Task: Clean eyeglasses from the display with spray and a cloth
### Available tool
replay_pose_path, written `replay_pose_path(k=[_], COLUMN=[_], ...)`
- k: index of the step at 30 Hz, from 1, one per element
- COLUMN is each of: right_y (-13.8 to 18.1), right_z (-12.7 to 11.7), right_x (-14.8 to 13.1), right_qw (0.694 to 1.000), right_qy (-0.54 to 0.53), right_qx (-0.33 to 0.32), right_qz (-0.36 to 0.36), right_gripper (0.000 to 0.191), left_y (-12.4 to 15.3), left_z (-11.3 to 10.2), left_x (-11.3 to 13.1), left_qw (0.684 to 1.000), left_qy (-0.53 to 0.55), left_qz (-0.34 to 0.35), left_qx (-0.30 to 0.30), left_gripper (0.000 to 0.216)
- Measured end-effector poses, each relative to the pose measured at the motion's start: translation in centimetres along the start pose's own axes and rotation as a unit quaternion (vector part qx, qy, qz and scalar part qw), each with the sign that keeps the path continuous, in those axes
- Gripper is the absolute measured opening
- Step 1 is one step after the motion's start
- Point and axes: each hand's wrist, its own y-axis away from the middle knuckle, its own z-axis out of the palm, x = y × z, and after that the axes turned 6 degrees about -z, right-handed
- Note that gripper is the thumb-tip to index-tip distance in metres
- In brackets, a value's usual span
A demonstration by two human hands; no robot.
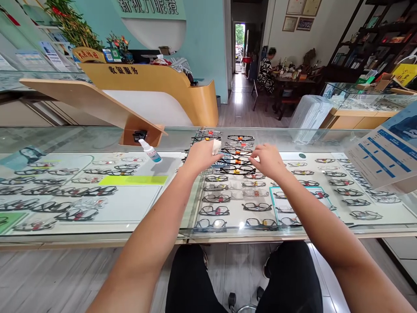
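Both my arms reach over a glass display counter [97,139]. My left hand [202,155] is closed around a small white cloth [216,146]. My right hand [269,160] is closed in a pinch at the right end of a pair of black-framed glasses [237,169] lying on the glass top. Behind it, several more pairs of glasses [240,139] sit in a stacked row on the counter. Rows of further glasses [215,198] lie inside the case under the glass.
A small spray bottle [150,151] lies on the counter to the left. A slanted wooden stand [97,104] rises at the left, a printed sign [384,156] at the right. A person sits at a table [286,80] far back. My knees are under the counter edge.
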Motion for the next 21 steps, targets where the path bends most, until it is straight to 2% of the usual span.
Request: replay_pose_path(k=[3,7,15,21], right_y=[-0.3,-0.7,-0.7,-0.5], right_z=[0.0,0.2,0.9,0.3], right_x=[1.0,1.3,2.2,3.9], right_qw=[0.994,0.984,0.973,0.966], right_qy=[-0.038,-0.071,-0.134,-0.201], right_qx=[-0.057,-0.099,-0.091,-0.052], right_qz=[0.088,0.132,0.166,0.153], right_gripper=[0.025,0.020,0.017,0.016], left_y=[0.2,0.4,0.0,0.1], left_z=[-0.7,-1.2,0.1,0.0], left_x=[0.1,0.4,-0.4,-0.4], left_qw=[0.999,0.997,0.996,0.999], left_qy=[-0.028,-0.051,-0.066,-0.036], left_qz=[-0.010,-0.033,-0.019,0.004], left_qx=[-0.023,-0.049,-0.052,-0.036], left_gripper=[0.025,0.023,0.021,0.020])
